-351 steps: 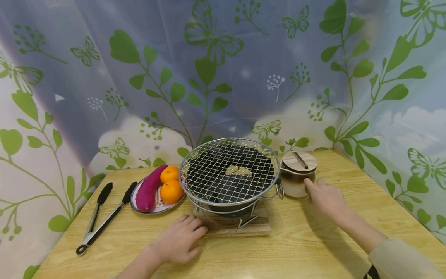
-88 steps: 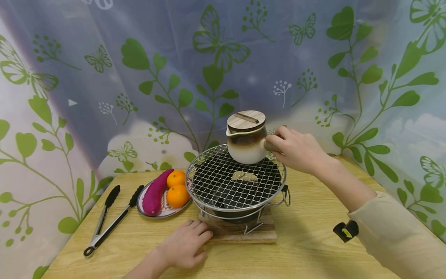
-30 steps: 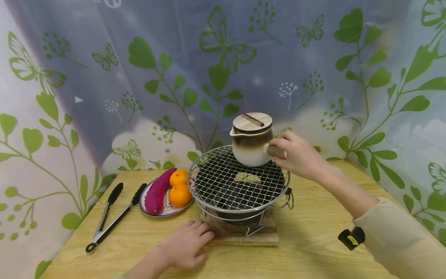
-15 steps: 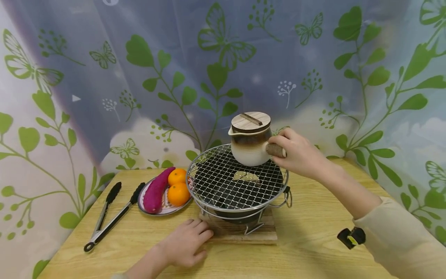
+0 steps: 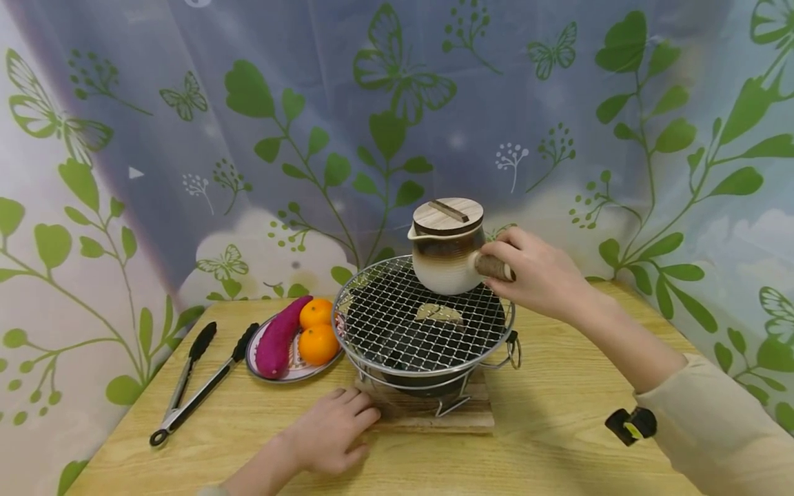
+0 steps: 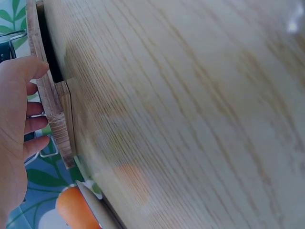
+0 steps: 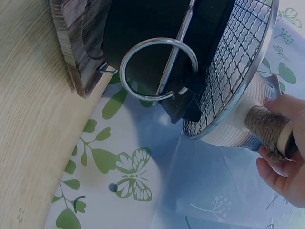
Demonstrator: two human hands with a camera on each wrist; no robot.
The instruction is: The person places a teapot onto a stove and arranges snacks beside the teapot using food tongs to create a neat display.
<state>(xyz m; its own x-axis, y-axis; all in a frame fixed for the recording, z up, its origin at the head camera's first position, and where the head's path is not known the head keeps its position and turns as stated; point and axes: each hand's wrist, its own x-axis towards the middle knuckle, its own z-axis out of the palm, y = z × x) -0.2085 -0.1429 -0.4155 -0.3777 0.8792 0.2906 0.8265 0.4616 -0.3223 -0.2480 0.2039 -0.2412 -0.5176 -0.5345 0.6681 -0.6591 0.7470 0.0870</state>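
My right hand [image 5: 536,275] grips the rope-wrapped side handle of a brown-and-cream ceramic teapot [image 5: 443,265]. A round wooden lid [image 5: 448,215] covers the teapot, and its pouring lip faces left. It stands upright at the back right of the wire mesh [image 5: 397,317] of a round tabletop grill; from the right wrist view [image 7: 257,76] its base appears to meet the mesh. My left hand [image 5: 329,430] rests at the front left corner of the wooden board [image 5: 434,417] under the grill. In the left wrist view its fingers [image 6: 35,125] touch the board's edge.
Left of the grill, a patterned plate [image 5: 298,373] holds a purple sweet potato [image 5: 279,342] and two oranges [image 5: 319,344]. Spread tongs [image 5: 192,399] lie further left. A ring handle [image 5: 516,353] juts from the grill's right side. A patterned curtain [image 5: 310,138] hangs behind the table.
The teapot was on the table right of the grill; my right hand has moved it left to the mesh. Over the last second it has barely moved. My left hand stays put.
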